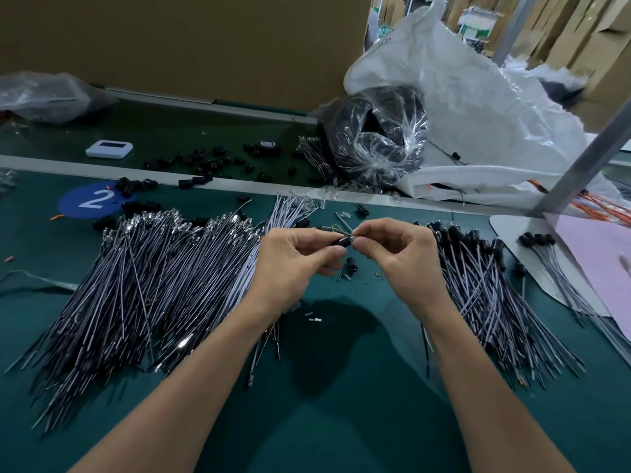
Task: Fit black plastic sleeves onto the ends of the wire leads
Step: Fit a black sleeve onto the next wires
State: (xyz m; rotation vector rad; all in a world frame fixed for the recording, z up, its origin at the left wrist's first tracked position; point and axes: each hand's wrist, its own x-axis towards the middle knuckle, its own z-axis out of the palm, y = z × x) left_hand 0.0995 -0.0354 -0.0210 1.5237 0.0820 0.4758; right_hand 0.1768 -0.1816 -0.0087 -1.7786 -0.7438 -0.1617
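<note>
At inspection both hands were held just above the green mat point(341, 404), meeting near its middle. The left hand point(293, 254) had thumb and forefinger clamped on a black sleeve point(342, 243). The right hand point(399, 254) pinched the tip of a lead point(353, 237), which was presented at the mouth of that sleeve. Whether the tip had entered could not be told, because the fingertips covered the joint.

Work done: a bundle of sleeved leads point(478, 268) lay fanned out to the right of the hands, each with a black cap at its far end. A few more point(539, 240) lay further right, on a pale board point(505, 227).

Work left: a heap of bare leads point(153, 274) lay to the left, plainly the larger pile, its far ends showing clear tips and no caps. A smaller bunch point(290, 206) lay just beyond the hands, also uncapped.

Supply: loose sleeves point(201, 165) were scattered along the far side of the bench, and one spare sleeve point(351, 264) lay on the mat directly below the hands. A clear bag point(375, 138) of black parts sat behind, against a white sack point(478, 97).

Judgement: the job was in mid-run and, by the size of the piles, less than half complete — one lead in hand, some hundreds outstanding. Sleeve stock appeared ample for the remainder.
</note>
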